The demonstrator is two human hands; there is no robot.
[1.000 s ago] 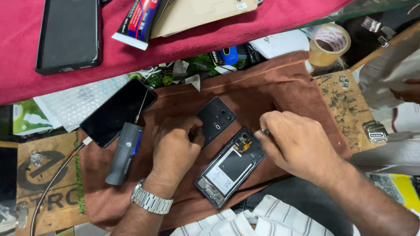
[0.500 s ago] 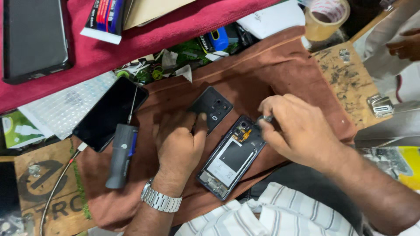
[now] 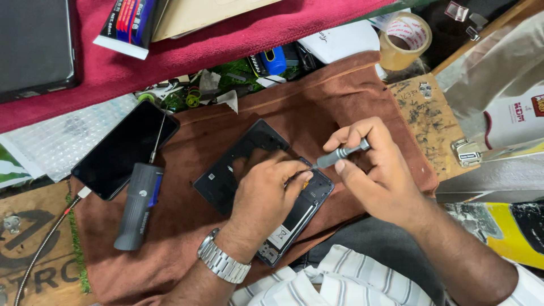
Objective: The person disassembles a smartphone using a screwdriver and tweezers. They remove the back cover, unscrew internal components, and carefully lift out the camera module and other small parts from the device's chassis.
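We have an opened smartphone (image 3: 294, 218) lying back-up on the brown cloth (image 3: 340, 96) over the desk, its innards bare: thin, stiff and fragile, best steadied by its edges, away from the exposed boards. Our left hand (image 3: 263, 198) presses down on its upper half, fingers (image 3: 294, 170) curled over the top end, gripping nothing. Our right hand (image 3: 377, 170), at 3 o'clock from the phone, pinches a slim grey precision screwdriver (image 3: 340, 154), light and apt to slip; its tip seems to meet the phone's top corner, though the fingers partly hide it. The removed black back cover (image 3: 238, 158) lies touching at 10 o'clock.
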